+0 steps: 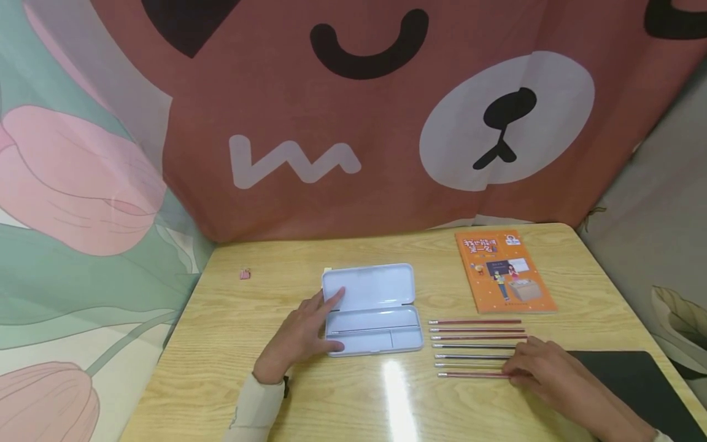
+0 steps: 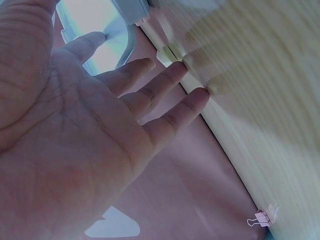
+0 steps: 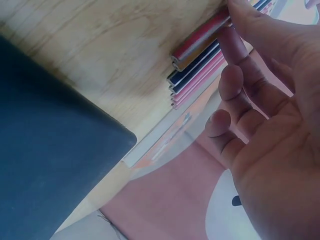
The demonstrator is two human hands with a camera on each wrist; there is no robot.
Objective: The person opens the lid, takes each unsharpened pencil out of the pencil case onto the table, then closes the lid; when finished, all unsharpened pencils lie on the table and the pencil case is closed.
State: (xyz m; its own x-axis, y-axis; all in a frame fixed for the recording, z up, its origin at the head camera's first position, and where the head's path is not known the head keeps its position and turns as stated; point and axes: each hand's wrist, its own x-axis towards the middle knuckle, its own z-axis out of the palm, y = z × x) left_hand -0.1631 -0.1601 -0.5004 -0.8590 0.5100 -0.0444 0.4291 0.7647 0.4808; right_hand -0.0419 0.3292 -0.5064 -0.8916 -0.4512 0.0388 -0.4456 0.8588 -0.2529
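A white pencil case lies with its lid raised back, and one pencil sits in its tray. My left hand is spread over the case's left end, index finger on the inside of the lid and thumb at the tray's front corner. In the left wrist view its fingers are extended. Several pencils lie in a row right of the case, eraser ends to the left. My right hand pinches the nearest red pencil between thumb and index finger by its right end; the other fingers are bent.
An orange book lies at the back right. A black mat extends under the right forearm. Far left on the wooden table is a pink binder clip. A bear-patterned cloth hangs behind the table.
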